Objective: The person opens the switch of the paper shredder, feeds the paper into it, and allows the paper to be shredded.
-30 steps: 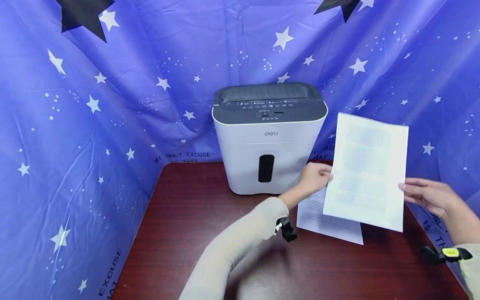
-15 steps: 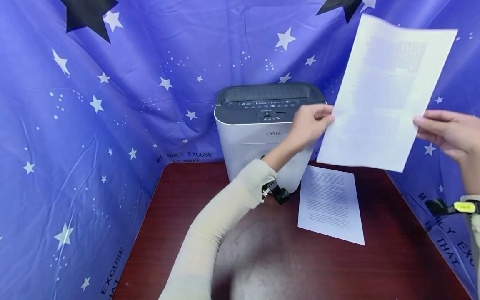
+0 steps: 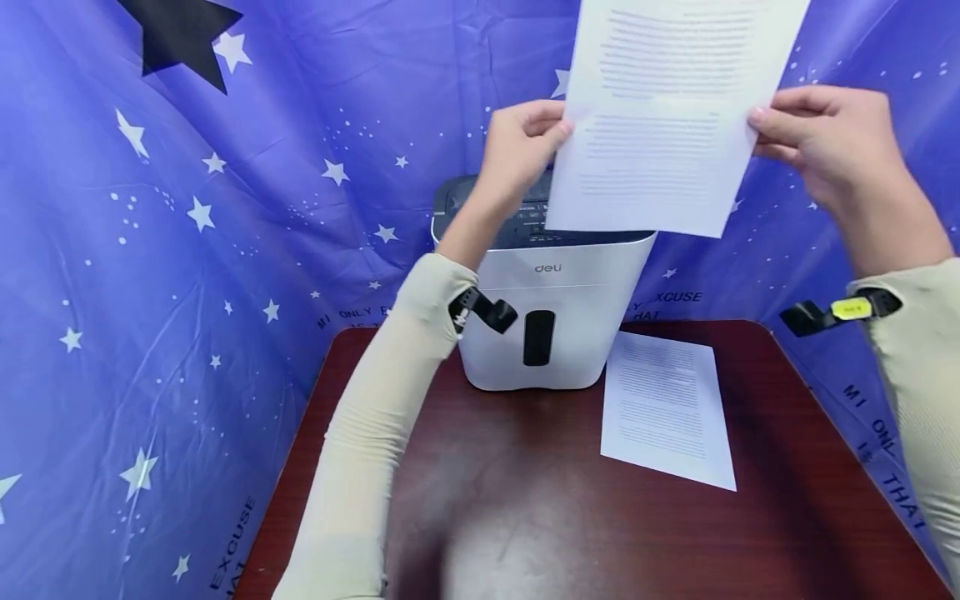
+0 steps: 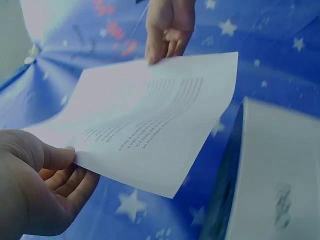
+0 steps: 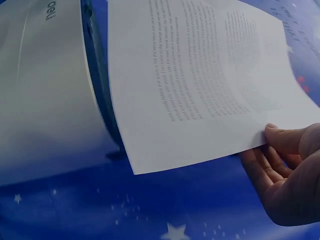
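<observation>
A printed sheet of paper (image 3: 652, 133) is held up between both hands, its lower edge overlapping the right part of the shredder's dark top in the head view. My left hand (image 3: 521, 150) pinches the sheet's left edge between thumb and fingers. On the opposite edge, my right hand (image 3: 836, 146) pinches it the same way. Below stands the paper shredder (image 3: 555, 317), white with a dark grey top (image 3: 457, 196) and a black window on its front. In the right wrist view the paper's corner hangs beside the shredder (image 5: 45, 100). The sheet's upper end runs out of the head view.
Another printed sheet (image 3: 667, 408) lies on the dark red table (image 3: 525, 492), just right of the shredder. A blue curtain (image 3: 300, 167) with white stars surrounds the table at the back and sides. Each wrist wears a black camera strap.
Both hands have lifted the sheet from near the table, first up and right, then left toward the shredder's top. The lines of print now face the head camera.
</observation>
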The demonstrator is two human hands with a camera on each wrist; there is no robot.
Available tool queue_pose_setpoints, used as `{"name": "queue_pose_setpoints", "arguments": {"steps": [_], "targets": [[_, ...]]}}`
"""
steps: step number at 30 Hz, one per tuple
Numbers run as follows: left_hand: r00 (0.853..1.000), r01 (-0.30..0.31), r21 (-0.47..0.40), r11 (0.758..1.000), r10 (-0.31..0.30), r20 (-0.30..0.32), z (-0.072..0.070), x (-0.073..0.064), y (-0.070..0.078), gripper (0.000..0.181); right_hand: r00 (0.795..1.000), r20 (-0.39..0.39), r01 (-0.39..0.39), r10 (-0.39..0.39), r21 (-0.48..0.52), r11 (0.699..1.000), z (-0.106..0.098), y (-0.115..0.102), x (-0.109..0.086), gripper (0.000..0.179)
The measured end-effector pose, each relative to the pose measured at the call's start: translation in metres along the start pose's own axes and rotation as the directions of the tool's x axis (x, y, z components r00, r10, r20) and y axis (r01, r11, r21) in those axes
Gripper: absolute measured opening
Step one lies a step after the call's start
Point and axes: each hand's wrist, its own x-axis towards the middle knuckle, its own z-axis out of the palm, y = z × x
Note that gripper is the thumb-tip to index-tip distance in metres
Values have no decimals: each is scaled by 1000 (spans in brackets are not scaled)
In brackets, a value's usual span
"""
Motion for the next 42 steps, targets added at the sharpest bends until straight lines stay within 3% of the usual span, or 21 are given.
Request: {"name": "queue_pose_setpoints", "arguments": {"steps": [7, 15, 22, 27, 42], "targets": [[997, 42, -17, 999, -43, -66, -43, 19, 1, 23, 999, 11, 48, -49, 82, 995, 44, 5, 17, 11], [986, 83, -40, 996, -88, -138, -69, 32, -8, 24, 994, 33, 102, -104, 71, 992, 75, 18, 34, 10], [978, 100, -69, 993, -111, -179, -81, 38, -12, 24, 987, 44, 156, -153, -77, 985, 90, 26, 41, 8], [975, 104, -72, 992, -116, -189, -89, 39, -16, 24, 989, 39, 148, -143, -178, 973, 95, 31, 46, 7], [972, 141, -44, 989, -147, -181, -97, 41, -36, 24, 992, 37, 127, -121, -260, 957, 99, 47, 54, 15]]}}
